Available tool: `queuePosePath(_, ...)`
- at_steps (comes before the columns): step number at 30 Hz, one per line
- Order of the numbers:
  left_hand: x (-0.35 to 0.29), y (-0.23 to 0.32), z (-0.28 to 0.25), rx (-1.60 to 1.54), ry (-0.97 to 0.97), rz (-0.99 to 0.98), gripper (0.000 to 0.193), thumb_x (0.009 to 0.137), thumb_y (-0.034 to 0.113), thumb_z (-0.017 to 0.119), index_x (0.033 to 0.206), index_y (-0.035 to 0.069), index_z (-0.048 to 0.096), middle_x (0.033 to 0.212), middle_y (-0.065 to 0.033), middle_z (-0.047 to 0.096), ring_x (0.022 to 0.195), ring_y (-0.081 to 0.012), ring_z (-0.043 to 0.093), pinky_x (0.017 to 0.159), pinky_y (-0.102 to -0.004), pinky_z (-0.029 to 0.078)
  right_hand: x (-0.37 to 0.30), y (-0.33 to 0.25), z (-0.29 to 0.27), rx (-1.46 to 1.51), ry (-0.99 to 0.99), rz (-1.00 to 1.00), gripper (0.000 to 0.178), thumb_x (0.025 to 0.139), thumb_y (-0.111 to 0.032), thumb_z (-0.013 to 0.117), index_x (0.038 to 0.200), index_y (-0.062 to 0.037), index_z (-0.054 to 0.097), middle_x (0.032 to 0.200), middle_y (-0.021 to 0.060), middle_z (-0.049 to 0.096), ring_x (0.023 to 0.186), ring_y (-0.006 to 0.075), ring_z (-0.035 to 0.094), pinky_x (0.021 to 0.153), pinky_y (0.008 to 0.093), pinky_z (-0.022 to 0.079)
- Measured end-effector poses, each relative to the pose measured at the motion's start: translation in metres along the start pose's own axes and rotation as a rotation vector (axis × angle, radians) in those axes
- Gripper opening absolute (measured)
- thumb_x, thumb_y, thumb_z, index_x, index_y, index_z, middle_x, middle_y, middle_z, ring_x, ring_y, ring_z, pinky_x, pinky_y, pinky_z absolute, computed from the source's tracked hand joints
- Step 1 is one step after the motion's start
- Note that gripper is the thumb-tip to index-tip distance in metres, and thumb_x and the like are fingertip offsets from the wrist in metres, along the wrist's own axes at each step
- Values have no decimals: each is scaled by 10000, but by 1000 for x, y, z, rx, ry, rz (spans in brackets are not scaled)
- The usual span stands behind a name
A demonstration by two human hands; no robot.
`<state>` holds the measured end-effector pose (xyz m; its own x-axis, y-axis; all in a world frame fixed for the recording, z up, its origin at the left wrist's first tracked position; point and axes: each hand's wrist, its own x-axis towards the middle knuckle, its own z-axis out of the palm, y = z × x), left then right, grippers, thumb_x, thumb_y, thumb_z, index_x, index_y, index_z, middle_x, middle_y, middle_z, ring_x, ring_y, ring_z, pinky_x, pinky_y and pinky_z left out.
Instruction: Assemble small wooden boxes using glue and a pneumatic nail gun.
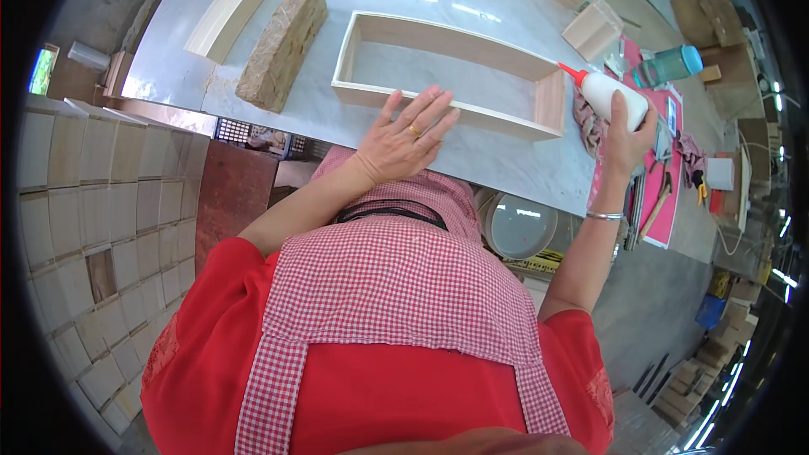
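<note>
Frame (451, 50) of pale wood, probably light, stiff and best held by its long walls, lies on the worktop (522, 167), the left hand (406, 136) spread open against its near edge, the right hand (630, 136) curled around a white bottle (602, 94) that looks squeezable.

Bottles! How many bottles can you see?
2. The white bottle is in the right hand, and the teal bottle with a blue lid is just beyond it, at the upper right. More may be hidden.
</note>
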<state>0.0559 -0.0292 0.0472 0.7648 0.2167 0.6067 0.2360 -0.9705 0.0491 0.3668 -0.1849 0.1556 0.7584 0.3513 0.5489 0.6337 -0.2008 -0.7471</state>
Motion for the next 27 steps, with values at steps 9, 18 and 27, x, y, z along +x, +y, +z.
queuePosePath(9, -1, 0, 1, -16, -17, -7, 654, 826, 283, 671, 1436, 172, 463, 1539, -47, 406, 1454, -212, 335, 1220, -517, 21, -5, 0, -12, -50, 16, -21, 405, 861, -250, 777, 1115, 13, 603, 1033, 94, 635, 900, 162, 608, 767, 305, 532)
queuePosePath(18, 0, 0, 2, -29, -6, -10, 682, 819, 289, 688, 1447, 177, 448, 1545, -48, 397, 1455, -210, 332, 1218, -515, 25, -21, -9, -39, -60, -20, 20, 396, 842, -230, 799, 1094, 10, 610, 1005, 86, 642, 918, 164, 597, 807, 318, 511)
queuePosePath(27, 0, 0, 1, -36, -2, -9, 694, 812, 289, 694, 1451, 186, 444, 1546, -47, 393, 1453, -209, 334, 1220, -509, 32, -44, -21, -69, -47, -65, 101, 375, 844, -203, 790, 1098, 3, 608, 1013, 83, 633, 912, 157, 591, 816, 312, 506)
